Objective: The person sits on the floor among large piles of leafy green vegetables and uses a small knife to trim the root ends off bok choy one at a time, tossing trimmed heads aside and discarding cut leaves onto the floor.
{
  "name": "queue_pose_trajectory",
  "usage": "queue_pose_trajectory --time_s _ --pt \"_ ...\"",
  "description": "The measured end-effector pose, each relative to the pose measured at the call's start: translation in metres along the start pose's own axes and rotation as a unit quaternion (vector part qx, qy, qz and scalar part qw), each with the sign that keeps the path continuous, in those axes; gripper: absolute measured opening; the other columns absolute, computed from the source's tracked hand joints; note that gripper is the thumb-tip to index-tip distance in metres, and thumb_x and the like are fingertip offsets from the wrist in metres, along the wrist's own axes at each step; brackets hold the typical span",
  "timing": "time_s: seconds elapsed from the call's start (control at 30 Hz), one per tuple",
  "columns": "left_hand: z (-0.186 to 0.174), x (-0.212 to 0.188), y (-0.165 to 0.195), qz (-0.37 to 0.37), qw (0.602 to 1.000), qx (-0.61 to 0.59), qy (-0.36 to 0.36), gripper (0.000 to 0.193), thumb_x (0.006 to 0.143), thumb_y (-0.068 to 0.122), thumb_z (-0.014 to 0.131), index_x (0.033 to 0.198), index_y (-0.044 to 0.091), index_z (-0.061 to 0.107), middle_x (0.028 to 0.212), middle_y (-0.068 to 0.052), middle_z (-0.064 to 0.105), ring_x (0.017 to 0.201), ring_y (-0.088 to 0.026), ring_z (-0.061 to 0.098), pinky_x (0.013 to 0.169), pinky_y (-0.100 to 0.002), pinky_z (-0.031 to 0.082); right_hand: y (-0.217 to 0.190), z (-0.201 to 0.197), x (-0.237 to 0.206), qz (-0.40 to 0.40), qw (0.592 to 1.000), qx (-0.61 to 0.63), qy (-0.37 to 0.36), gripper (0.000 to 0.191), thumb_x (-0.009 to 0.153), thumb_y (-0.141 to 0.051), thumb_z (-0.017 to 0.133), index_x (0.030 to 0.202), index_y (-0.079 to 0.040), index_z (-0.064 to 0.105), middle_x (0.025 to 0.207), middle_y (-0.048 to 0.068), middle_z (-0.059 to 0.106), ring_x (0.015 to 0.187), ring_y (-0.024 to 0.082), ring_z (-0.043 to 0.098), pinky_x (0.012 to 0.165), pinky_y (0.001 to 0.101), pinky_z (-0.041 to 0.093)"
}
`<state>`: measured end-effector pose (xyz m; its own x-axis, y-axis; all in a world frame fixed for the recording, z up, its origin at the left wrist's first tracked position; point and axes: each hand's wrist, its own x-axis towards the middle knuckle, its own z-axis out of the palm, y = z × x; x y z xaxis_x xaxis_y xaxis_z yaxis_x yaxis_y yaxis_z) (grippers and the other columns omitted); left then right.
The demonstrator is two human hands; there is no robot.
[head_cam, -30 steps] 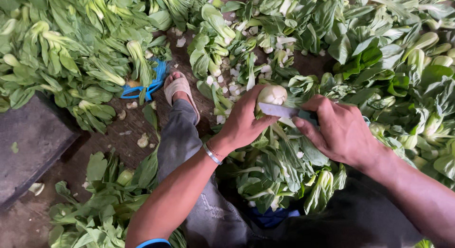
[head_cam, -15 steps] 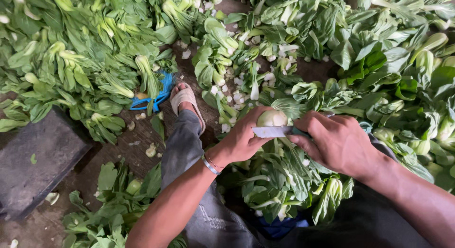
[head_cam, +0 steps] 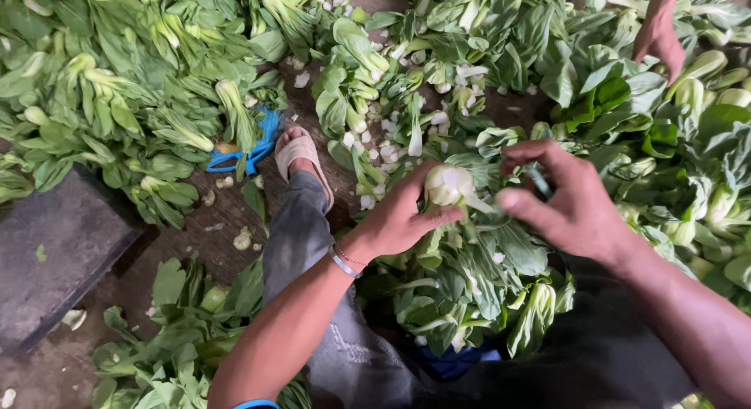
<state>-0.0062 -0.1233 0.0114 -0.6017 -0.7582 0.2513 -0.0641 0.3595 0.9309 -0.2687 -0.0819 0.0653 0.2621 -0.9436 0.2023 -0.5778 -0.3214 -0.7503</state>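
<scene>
Overhead, head view only. Left hand [head_cam: 403, 217] grips a bok choy head [head_cam: 448, 184] by its base, cut white end turned up, fingers [head_cam: 438, 218] wrapped around the stalks, thumb side pressed under the pale bulb. Its leaves hang down toward the lap, into the pile of greens [head_cam: 469, 292] there. Thin bracelet [head_cam: 344, 262] on the left wrist.

Right hand [head_cam: 567, 202] just beside the bulb, fingers half curled and loosely spread; a slim dark object shows between them, too hidden to name. Cannot tell whether the fingertips touch the bok choy.

Person's leg in grey trousers [head_cam: 301, 245] stretches forward, foot in a tan sandal [head_cam: 301, 155] on the dirt floor [head_cam: 211, 229]. Blue strap [head_cam: 258, 147] lies just left of the sandal. White trimmings [head_cam: 383, 135] scattered ahead of the foot. Heaps of bok choy at upper left [head_cam: 125, 96] and right [head_cam: 688, 127]. Dark flat slab [head_cam: 55, 252] at left. Another person's hand [head_cam: 661, 34] reaches into the greens at top right.
</scene>
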Motion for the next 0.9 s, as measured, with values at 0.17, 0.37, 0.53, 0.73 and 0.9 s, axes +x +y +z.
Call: queue_pose_trajectory --time_s 0.17,0.37,0.53,0.73,0.9 --pt "0.005 0.006 -0.002 0.005 0.996 0.093 -0.003 0.063 0.087 0.042 0.082 0.128 0.001 0.058 0.115 -0.014 0.074 0.107 -0.023 0.072 0.094 -0.036 0.056 -0.018 0.017 0.011 -0.005 0.997 -0.077 -0.018 0.054 0.074 -0.03 0.089 0.114 0.0 0.07 0.082 0.013 0.07 0.063 0.023 0.066 0.058 0.0383 0.053" --pt "0.0 0.007 -0.017 -0.027 0.996 0.019 -0.077 0.059 0.092 0.043 0.074 0.134 0.003 0.061 0.113 -0.012 0.078 0.1 -0.019 0.075 0.091 -0.033 0.06 -0.006 0.012 0.013 -0.057 0.992 -0.085 -0.073 0.042 0.076 -0.027 0.087 0.101 0.002 0.07 0.08 0.014 0.071 0.063 0.026 0.069 0.061 0.0397 0.055" --pt "-0.015 0.006 -0.027 -0.041 0.992 -0.051 -0.112 0.055 0.096 0.031 0.074 0.139 0.002 0.057 0.125 -0.012 0.072 0.113 -0.019 0.068 0.101 -0.033 0.054 -0.007 -0.002 0.014 -0.101 0.99 -0.031 -0.092 0.036 0.079 -0.026 0.084 0.104 -0.002 0.075 0.091 0.012 0.076 0.075 0.025 0.075 0.069 0.0375 0.059" --pt "-0.025 0.003 -0.032 -0.061 0.979 -0.167 -0.102 0.056 0.104 0.021 0.067 0.151 0.002 0.043 0.137 -0.008 0.061 0.124 -0.015 0.057 0.111 -0.031 0.046 -0.023 0.0 0.005 -0.152 0.978 -0.138 -0.027 0.046 0.086 -0.038 0.076 0.116 -0.003 0.07 0.095 0.013 0.071 0.077 0.03 0.072 0.068 0.0397 0.058" --pt "-0.013 0.001 -0.032 -0.011 0.986 -0.131 -0.103 0.061 0.102 0.015 0.067 0.154 0.001 0.037 0.142 -0.008 0.057 0.13 -0.015 0.053 0.114 -0.031 0.043 -0.029 0.006 -0.001 -0.13 0.956 -0.256 -0.053 0.041 0.096 -0.043 0.06 0.112 -0.007 0.07 0.087 0.012 0.065 0.062 0.032 0.067 0.055 0.0436 0.055"
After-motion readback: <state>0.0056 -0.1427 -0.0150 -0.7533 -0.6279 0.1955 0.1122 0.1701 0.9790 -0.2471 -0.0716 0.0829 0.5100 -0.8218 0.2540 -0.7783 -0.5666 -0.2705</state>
